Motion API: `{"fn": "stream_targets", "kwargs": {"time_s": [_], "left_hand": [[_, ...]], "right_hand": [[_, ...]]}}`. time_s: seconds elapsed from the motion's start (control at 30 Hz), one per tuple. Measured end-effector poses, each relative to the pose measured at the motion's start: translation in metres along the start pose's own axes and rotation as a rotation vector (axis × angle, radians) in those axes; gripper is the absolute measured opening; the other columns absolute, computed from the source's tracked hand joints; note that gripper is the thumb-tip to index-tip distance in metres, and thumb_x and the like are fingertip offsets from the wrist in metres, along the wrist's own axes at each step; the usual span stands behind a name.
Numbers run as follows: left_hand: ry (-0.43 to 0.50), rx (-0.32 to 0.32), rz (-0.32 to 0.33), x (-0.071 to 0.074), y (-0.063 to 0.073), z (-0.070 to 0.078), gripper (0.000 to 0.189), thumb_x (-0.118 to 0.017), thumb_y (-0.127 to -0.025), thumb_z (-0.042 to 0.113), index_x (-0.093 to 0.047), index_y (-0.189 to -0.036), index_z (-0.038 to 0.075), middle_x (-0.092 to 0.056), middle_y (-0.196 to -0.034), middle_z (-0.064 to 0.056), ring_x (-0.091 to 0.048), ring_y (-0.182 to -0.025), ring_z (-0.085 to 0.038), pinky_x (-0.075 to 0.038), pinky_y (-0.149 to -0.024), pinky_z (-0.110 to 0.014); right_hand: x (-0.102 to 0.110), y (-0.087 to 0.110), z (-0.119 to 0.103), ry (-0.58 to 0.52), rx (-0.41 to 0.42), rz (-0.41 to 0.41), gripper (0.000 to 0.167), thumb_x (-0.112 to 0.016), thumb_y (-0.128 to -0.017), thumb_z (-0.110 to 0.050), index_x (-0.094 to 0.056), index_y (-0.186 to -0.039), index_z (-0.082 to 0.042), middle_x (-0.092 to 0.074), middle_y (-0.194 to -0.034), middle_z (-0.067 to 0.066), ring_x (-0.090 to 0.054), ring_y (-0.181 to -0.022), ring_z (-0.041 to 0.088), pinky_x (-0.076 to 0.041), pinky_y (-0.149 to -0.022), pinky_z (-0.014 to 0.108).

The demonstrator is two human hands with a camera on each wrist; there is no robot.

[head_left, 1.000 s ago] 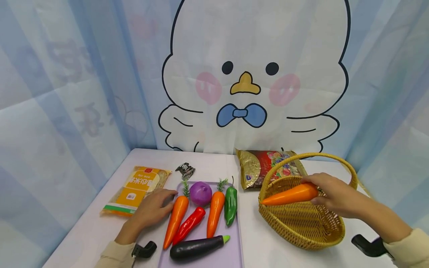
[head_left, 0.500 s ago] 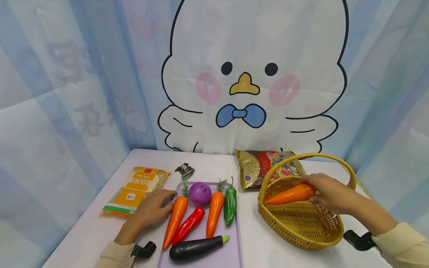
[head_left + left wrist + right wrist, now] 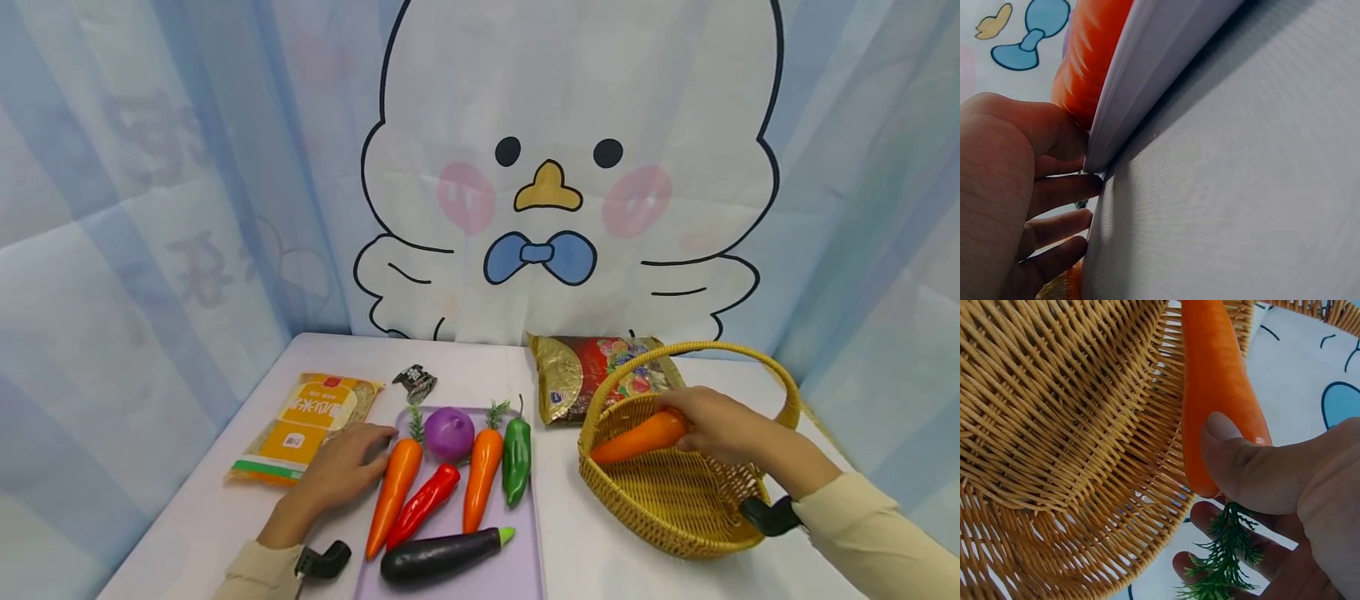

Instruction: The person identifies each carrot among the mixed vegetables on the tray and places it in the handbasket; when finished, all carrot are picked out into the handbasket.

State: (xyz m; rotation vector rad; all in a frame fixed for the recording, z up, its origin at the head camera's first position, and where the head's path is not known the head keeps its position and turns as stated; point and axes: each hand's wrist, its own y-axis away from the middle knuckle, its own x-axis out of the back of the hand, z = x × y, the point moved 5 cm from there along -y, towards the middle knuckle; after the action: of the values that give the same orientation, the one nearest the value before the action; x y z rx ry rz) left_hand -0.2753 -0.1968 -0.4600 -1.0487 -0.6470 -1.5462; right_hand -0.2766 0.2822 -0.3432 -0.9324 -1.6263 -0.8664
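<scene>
My right hand grips an orange carrot near its thick end, inside the wicker basket. The carrot's tip points left toward the basket wall. In the right wrist view the thumb presses on the carrot, and its green leafy top hangs by the fingers. My left hand rests at the left edge of the lilac tray, fingers fairly straight, thumb touching the rim. On the tray lie two more carrots, a red chili pepper, a purple onion, a green pepper and an eggplant.
A yellow bag of grain lies left of the tray. Behind the tray is a small black packet. A red and gold bag lies behind the basket, whose tall handle arches above it. Curtains enclose the table.
My right hand has moved the carrot left and lower into the basket. The left hand has stayed in place at the tray.
</scene>
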Motion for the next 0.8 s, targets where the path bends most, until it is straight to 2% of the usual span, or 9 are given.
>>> {"fn": "stream_targets", "kwargs": {"time_s": [0.3,0.53,0.8], "left_hand": [[0.000,0.007,0.002,0.000,0.000,-0.001,0.039,-0.064,-0.094,0.024,-0.065,-0.132,0.018,-0.065,-0.133,-0.003,-0.055,-0.128,-0.029,-0.042,-0.110,-0.056],[-0.007,0.005,0.008,-0.001,0.000,-0.001,0.038,-0.064,-0.094,0.024,-0.066,-0.132,0.019,-0.065,-0.132,-0.002,-0.056,-0.128,-0.028,-0.043,-0.110,-0.055],[-0.002,-0.001,0.013,-0.001,-0.001,0.000,0.039,-0.064,-0.094,0.025,-0.066,-0.132,0.018,-0.066,-0.132,-0.002,-0.056,-0.128,-0.027,-0.043,-0.110,-0.055]], "right_hand": [[-0.004,-0.014,0.009,-0.114,-0.046,-0.074,0.044,-0.079,-0.081,0.002,-0.065,-0.123,-0.003,-0.066,-0.109,0.007,-0.060,-0.095,0.024,-0.054,-0.091,0.058],[-0.008,-0.020,0.019,-0.146,-0.064,-0.060,0.045,-0.081,-0.078,0.003,-0.067,-0.120,-0.002,-0.067,-0.110,0.012,-0.060,-0.096,0.027,-0.054,-0.090,0.057],[-0.019,-0.026,0.039,-0.256,-0.075,-0.030,0.047,-0.082,-0.075,0.005,-0.068,-0.121,0.000,-0.068,-0.116,0.017,-0.063,-0.101,0.033,-0.056,-0.088,0.054]]}}
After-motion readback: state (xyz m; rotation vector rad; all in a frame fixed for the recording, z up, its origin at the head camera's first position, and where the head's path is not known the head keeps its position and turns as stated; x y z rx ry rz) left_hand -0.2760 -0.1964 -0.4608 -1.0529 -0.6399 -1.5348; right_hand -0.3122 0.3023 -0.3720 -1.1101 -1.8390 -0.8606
